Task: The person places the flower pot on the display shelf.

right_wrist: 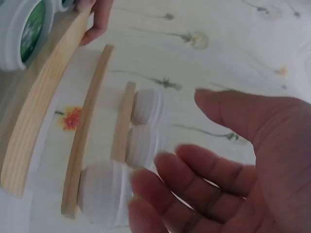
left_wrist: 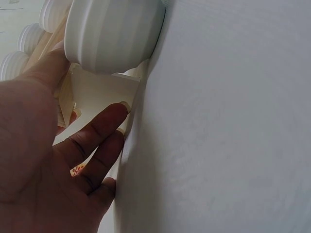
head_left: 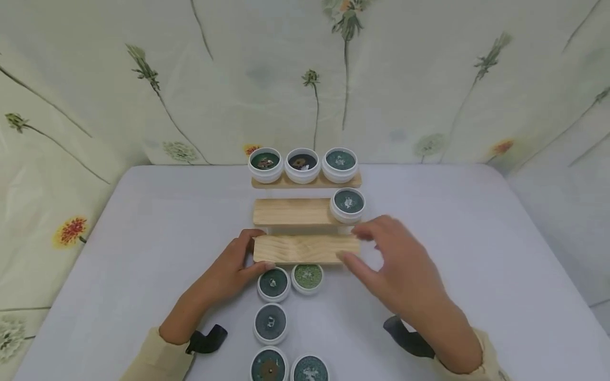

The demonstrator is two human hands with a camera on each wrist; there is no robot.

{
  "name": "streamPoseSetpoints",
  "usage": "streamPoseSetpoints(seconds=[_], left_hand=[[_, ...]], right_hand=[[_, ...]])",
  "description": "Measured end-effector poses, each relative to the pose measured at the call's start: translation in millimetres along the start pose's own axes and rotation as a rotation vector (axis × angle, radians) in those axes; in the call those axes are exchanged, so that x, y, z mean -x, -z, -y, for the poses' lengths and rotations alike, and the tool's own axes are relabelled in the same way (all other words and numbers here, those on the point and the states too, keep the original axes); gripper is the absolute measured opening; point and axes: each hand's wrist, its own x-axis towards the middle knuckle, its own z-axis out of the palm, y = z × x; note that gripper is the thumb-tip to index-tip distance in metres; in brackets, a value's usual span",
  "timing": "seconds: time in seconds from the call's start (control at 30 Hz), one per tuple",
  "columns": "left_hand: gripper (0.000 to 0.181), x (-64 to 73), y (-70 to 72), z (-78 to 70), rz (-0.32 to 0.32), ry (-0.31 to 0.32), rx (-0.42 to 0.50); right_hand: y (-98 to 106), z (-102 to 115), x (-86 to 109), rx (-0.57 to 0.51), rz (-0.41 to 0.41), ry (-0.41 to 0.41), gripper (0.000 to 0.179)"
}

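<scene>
A three-step display stand with pale wooden boards stands mid-table. My left hand (head_left: 233, 264) pinches the left end of its front board (head_left: 305, 249), thumb along the near edge and index finger at the far edge; its other fingers (left_wrist: 99, 160) stretch out below in the left wrist view. At the board's other end my right hand (head_left: 400, 264) hovers with thumb and fingers spread apart, holding nothing. On the middle board (head_left: 290, 211), a white round jar (head_left: 348, 205) with a dark green top sits at the right end. Both wrists wear black straps.
Three similar jars (head_left: 302, 165) line the back board (head_left: 305, 183). In front of the stand, a green-topped jar (head_left: 307, 278) and a darker jar (head_left: 274, 284) sit close to the front board. More jars (head_left: 270, 324) trail toward the near table edge. A flowered cloth (head_left: 267, 79) hangs behind.
</scene>
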Motion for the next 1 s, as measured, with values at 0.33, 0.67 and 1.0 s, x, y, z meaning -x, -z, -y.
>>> streamPoseSetpoints(seconds=[0.33,0.67,1.0], left_hand=[[0.069,-0.8,-0.4,2.4,-0.004,-0.013,0.001],[0.068,-0.7,-1.7,4.0,0.001,-0.013,0.004],[0.067,0.1,-0.3,2.7,-0.005,-0.024,0.005]], right_hand=[[-28.6,23.5,8.0,0.065,0.473,0.021,0.058],[-53.9,25.2,18.4,0.119,0.392,0.099,0.054],[-64.5,23.1,21.5,0.218,0.341,0.162,0.051]])
